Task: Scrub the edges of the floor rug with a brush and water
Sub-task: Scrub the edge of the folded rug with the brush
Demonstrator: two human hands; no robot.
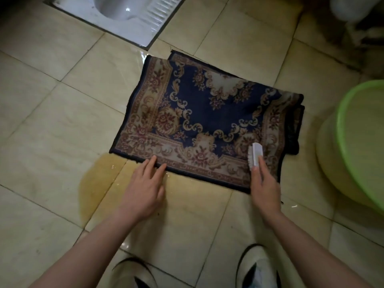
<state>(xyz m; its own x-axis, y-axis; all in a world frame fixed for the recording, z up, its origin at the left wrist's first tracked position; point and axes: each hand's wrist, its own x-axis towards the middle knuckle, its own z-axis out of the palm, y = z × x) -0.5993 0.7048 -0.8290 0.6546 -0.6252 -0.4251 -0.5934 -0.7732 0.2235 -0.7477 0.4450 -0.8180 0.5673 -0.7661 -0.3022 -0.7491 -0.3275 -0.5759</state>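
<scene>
My right hand (265, 183) grips the white plastic scrub brush (255, 155) at 5 o'clock on the folded navy floral rug (207, 113), my left hand (145, 188) lies flat and open at 7; risk: rug skids on wet beige tiles (52, 113).

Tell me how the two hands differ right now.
The right hand is closed around the white brush, while the left hand holds nothing. The left hand lies flat with its fingers spread, pressing on the near edge of the rug; the right hand works the brush near the rug's near right corner. Both are bare and reach the same near edge.
</scene>
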